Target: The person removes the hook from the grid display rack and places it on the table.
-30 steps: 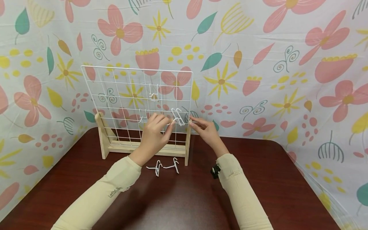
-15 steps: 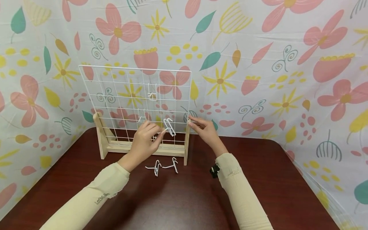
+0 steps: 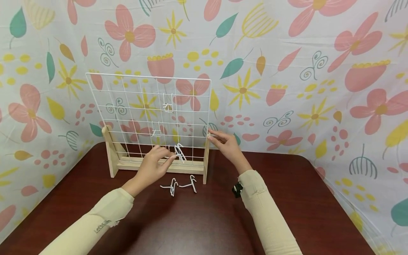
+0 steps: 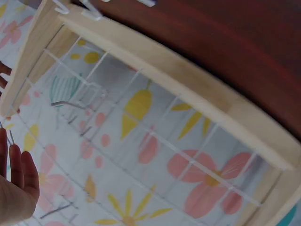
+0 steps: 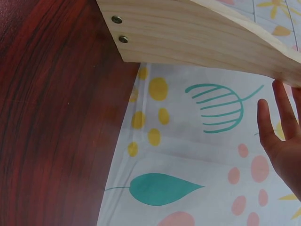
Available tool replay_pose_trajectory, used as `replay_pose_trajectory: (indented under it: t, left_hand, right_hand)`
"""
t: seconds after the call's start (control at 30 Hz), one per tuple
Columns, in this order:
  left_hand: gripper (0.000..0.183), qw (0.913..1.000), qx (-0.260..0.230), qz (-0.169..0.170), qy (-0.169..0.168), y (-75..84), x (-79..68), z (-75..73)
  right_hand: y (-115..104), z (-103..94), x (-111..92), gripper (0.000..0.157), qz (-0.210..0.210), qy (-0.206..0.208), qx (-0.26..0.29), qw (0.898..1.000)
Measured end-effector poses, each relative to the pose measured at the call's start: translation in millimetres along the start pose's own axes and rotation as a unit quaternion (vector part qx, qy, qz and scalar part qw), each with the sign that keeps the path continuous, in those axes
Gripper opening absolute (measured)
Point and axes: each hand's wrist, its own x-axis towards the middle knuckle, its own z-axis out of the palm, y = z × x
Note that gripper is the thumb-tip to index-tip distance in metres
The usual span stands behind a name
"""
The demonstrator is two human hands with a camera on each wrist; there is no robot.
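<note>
My left hand [image 3: 155, 164] pinches a white wire hook [image 3: 180, 152] between thumb and fingertips, low in front of the white wire grid [image 3: 148, 77]. In the left wrist view the left hand [image 4: 19, 183] shows at the left edge. The right hand [image 3: 227, 143] grips the top of the wooden stand's right upright [image 3: 206, 156], beside the grid's edge. In the right wrist view its fingers meet the wood from the side. On the grid hang an upper hook [image 3: 167, 107] and, lower and to the left, another hook [image 3: 156, 132].
Two loose white hooks lie on the dark red table, a left one [image 3: 172, 187] and a right one [image 3: 193, 184], just before the stand's base rail [image 3: 159, 168]. A flower-printed cloth [image 3: 255, 117] rises behind the table [image 3: 204, 226].
The left hand has moved down and to the left with its hook, away from the right upright toward the bottom of the grid. The right hand stays at the upright.
</note>
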Motion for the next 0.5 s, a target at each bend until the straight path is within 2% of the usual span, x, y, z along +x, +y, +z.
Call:
replay_pose_trajectory:
  t: [0.2,0.5]
  left_hand:
    - [0.008,0.9988,-0.022,-0.039,-0.022,-12.0,-15.5,-3.4]
    - [0.010,0.9951,-0.046,-0.060,-0.064,-25.6,-30.4,-9.0]
  right_hand:
    - [-0.6,0.1,0.2,0.037,0.002,0.001,-0.008,1.000]
    - [-1.3,-0.4,-1.6,0.036,0.014,-0.003,-0.014,1.000]
